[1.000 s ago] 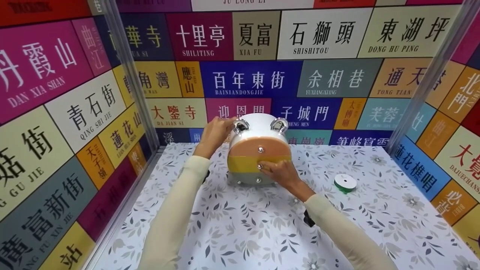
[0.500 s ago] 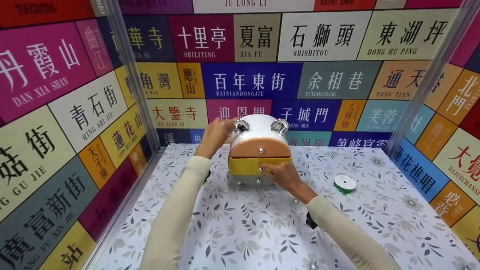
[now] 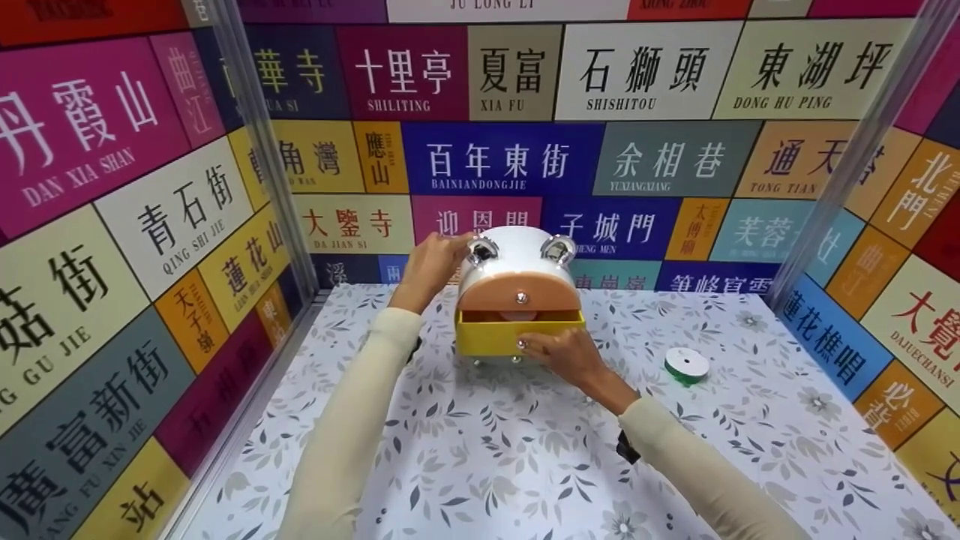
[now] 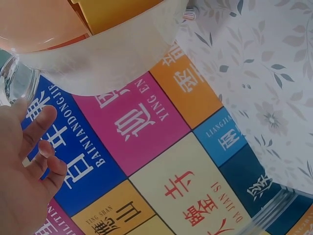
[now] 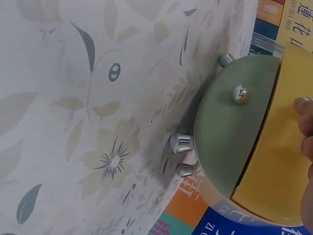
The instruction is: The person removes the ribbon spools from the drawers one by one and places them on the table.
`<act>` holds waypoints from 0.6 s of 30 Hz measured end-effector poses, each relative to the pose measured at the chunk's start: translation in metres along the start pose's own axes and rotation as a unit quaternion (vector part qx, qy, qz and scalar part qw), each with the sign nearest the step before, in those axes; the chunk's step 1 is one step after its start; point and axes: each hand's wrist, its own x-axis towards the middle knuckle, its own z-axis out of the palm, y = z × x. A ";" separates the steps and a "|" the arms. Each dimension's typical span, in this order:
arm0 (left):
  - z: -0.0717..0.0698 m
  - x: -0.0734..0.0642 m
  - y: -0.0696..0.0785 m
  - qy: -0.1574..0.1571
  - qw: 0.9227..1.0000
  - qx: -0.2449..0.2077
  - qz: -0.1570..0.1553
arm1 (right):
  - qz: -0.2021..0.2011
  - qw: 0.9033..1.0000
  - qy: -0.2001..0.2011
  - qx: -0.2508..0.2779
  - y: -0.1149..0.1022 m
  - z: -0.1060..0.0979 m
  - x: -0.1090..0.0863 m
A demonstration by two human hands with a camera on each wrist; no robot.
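A small rounded chest of drawers (image 3: 517, 251) stands at the back of the table, white on top with two chrome ear-like knobs. Its orange top drawer (image 3: 495, 292) is closed. Below it the yellow drawer (image 3: 487, 339) is pulled part way out, a gap showing behind its front. My right hand (image 3: 566, 351) pinches the chrome knob of this yellow drawer. The green lowest drawer (image 5: 234, 117) is closed, seen in the right wrist view. My left hand (image 3: 435, 264) holds the left chrome ear (image 4: 18, 81), its other fingers loosely bent; the thumb is hidden.
A white spool with a green edge (image 3: 686, 365) lies on the table to the right of the chest. The table bears a leaf-print cover (image 3: 487, 465). Panels of colourful lettered signs (image 3: 502, 157) rise behind and on both sides.
The yellow drawer has come out from flush, drawn toward me by my right hand on its knob. My left hand has stayed at the left ear.
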 end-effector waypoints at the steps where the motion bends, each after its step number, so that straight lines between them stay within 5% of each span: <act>1: 0.000 0.000 -0.001 0.002 1.000 0.001 0.002 | 0.001 1.000 -0.001 0.002 -0.002 -0.001 -0.001; 18: 0.003 -0.001 -0.002 0.008 1.000 -0.010 0.002 | -0.006 1.000 -0.006 0.003 -0.028 -0.011 -0.006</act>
